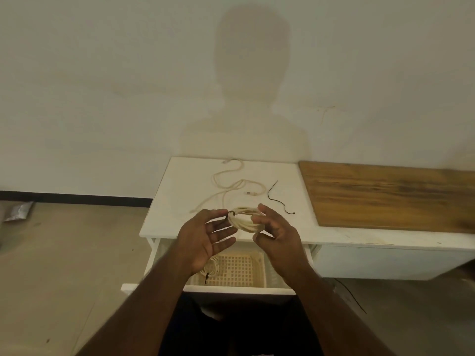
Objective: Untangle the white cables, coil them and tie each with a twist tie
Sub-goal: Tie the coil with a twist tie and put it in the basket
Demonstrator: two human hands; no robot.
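Observation:
A coiled white cable [245,219] is held above the front edge of the white table [164,217]. My right hand [276,235] grips the coil's right side with curled fingers. My left hand [205,237] pinches the black twist tie [229,214] wrapped on the coil's left end between thumb and index finger, its other fingers straight. A second white cable [228,187] lies loose and uncoiled on the table behind. A spare black twist tie [276,201] lies to its right.
Below my hands an open drawer [231,289] holds a cream lattice basket [239,268] with another tied coil [211,269] inside. A wooden board [385,194] lies on the low unit to the right. On the floor are a black wire [352,296] and a silver bag [19,210].

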